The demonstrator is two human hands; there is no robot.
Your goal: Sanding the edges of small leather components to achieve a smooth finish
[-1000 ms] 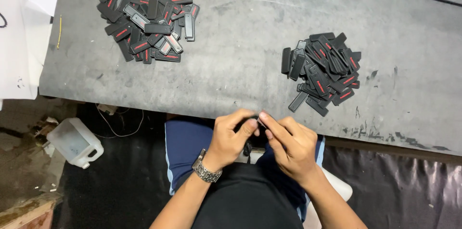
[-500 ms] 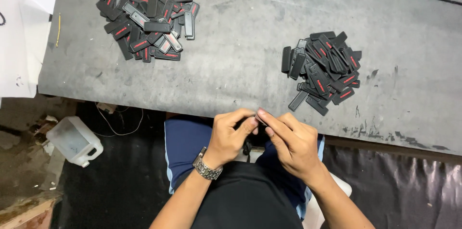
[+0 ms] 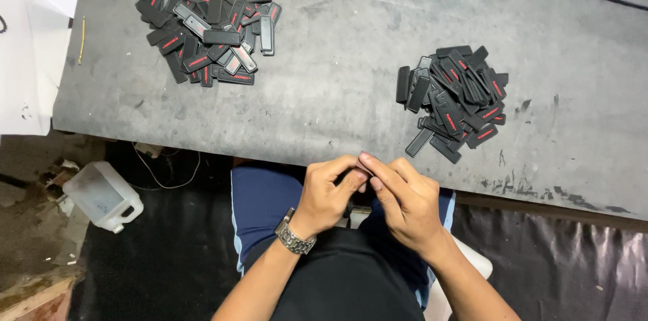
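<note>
A white plastic jug (image 3: 102, 195) lies on the floor (image 3: 40, 247).

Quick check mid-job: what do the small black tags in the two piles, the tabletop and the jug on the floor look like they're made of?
Black tags, left pile and right pile: likely moulded rubber or soft plastic, matte, with red marks; some show grey undersides. Tabletop: grey, dull, scuffed and stained, perhaps painted board or a mat; unclear. Jug: translucent white plastic, cloudy walls with moulded handle.
</note>
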